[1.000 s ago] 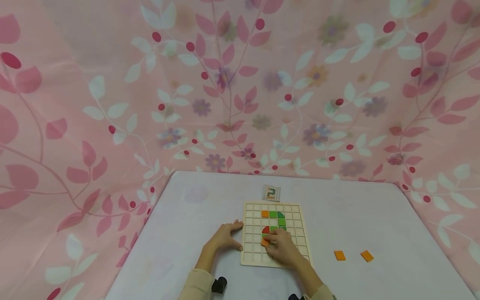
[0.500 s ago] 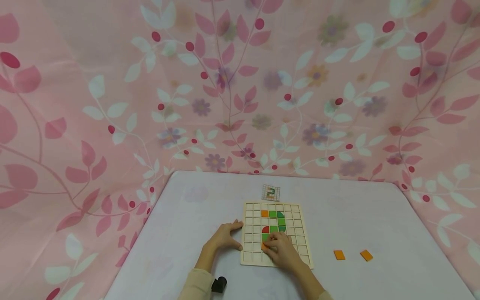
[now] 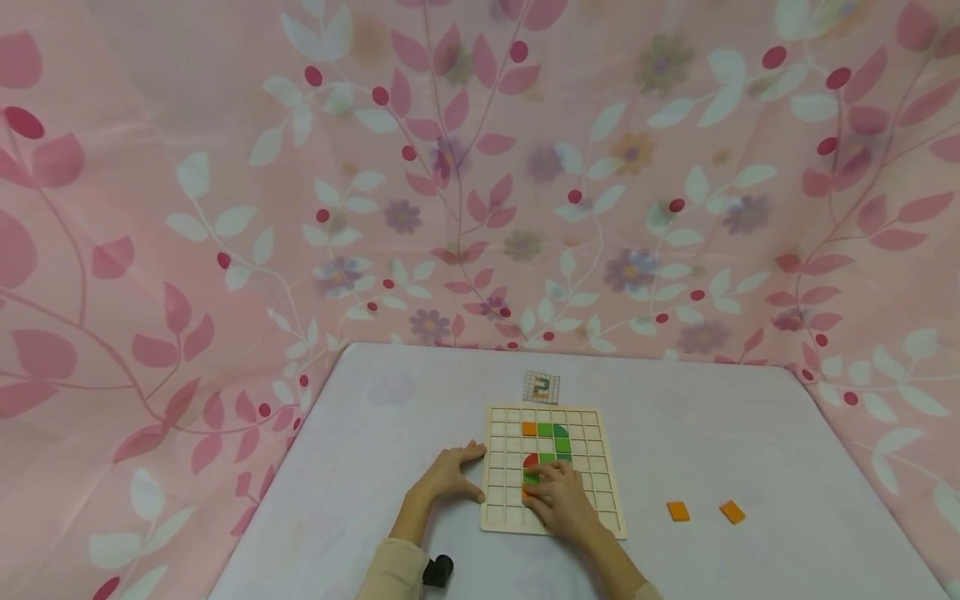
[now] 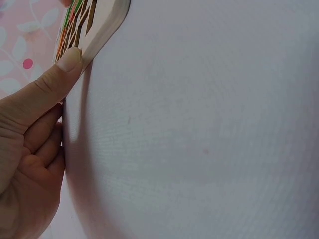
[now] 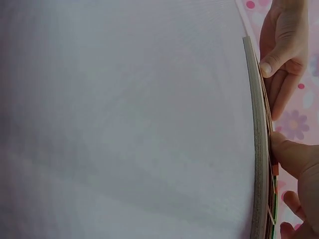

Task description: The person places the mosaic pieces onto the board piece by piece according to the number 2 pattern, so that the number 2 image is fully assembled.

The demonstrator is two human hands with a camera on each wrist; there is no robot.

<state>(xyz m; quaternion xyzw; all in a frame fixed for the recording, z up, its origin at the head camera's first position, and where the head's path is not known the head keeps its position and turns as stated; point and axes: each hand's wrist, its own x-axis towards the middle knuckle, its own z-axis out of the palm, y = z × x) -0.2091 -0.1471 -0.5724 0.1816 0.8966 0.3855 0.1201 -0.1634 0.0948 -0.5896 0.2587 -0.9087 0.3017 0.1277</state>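
Note:
A wooden grid board lies on the table, with orange, green and red tiles forming a winding figure in its cells. My left hand rests at the board's left edge, thumb and fingers spread along it. In the left wrist view the thumb touches the rim. My right hand is over the lower middle of the board. Its thumb and index finger hold an orange square tile at a cell just below a green tile. A red quarter-round tile sits above that. The hand partly hides these tiles.
Two loose orange tiles lie on the white table to the right of the board. A small pattern card with a gridded figure lies behind it. A black object is by the left sleeve. A pink floral curtain hangs behind.
My right hand has lowered the orange tile from a tilted pose to nearly flat in its cell, and its index finger has shifted up toward the green tile. The left hand stays put.

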